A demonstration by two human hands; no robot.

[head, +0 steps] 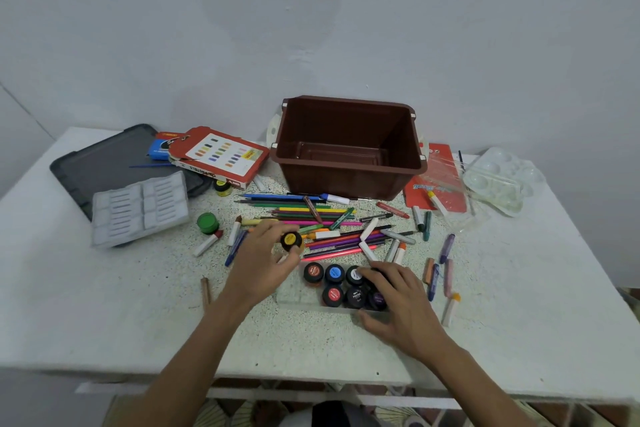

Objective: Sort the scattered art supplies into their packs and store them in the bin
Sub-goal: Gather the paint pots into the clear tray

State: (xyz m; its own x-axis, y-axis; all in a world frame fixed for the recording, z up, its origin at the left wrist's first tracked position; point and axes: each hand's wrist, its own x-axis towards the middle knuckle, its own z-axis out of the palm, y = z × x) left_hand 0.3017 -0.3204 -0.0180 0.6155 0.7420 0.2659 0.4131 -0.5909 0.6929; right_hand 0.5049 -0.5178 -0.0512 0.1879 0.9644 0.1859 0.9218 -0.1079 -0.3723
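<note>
- Soft, even, cool light, seemingly from overhead — no glare on the table (pixel 104 305).
- Shadows are faint: one beneath the right hand (pixel 394 295), a darker interior in the bin (pixel 346 177).
- Wide-angle bending curves the table's edges.
- Slightly soft throughout; the yellow-capped jar (pixel 291 240) in the left hand (pixel 259 260) is blurred, its label unreadable.

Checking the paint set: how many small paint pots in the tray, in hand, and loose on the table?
Dark paint pots in clear plastic tray: 6 visible
Yellow-labelled pot in left hand: 1
Loose green pot and yellow pot on table: 2
Total: 9
</note>
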